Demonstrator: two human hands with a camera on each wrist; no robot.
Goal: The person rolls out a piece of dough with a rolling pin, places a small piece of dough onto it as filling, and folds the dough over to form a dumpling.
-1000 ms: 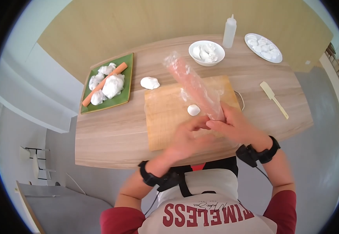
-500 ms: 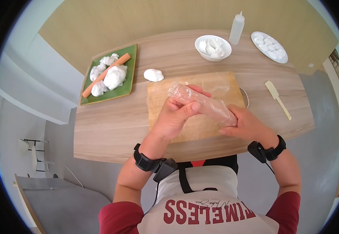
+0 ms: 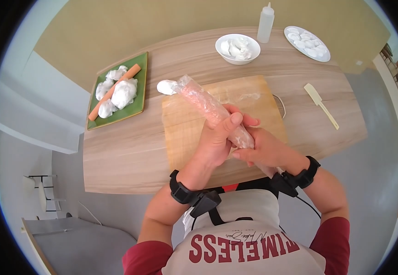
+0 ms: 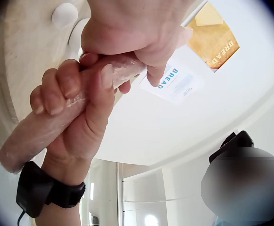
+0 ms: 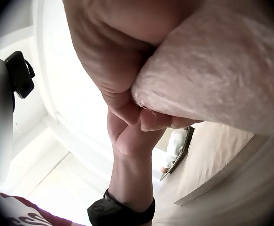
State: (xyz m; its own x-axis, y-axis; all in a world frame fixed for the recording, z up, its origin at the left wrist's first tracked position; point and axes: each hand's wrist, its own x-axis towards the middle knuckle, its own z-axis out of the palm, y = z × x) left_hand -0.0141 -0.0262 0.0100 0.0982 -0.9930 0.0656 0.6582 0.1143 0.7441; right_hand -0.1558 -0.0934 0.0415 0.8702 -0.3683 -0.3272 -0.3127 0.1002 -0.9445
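Observation:
A pinkish rolling pin (image 3: 201, 103) wrapped in clear plastic film is held aslant over the wooden board (image 3: 180, 146). My left hand (image 3: 217, 137) grips it around the middle, thumb on top. My right hand (image 3: 268, 146) holds it closer to my body, overlapping the left hand in the head view. In the left wrist view, fingers curl round the rolling pin (image 4: 38, 141) and its blunt end sticks out past them. A small white ball (image 4: 64, 15) shows there, but the hands hide it from the head view. The right wrist view has the wrapped pin (image 5: 212, 75) up close.
A white lump (image 3: 166, 87) lies beyond the board's left corner. On the left, a green tray (image 3: 139, 91) bears white lumps and an orange rod. Behind are a white bowl (image 3: 238, 61), a squeeze bottle (image 3: 265, 27) and an oval plate (image 3: 326, 57). A spatula (image 3: 320, 105) lies right.
First my left hand reached up and took hold of the wrapped pin. Since then, both hands have come together along it, and more of its far end shows beyond the left hand.

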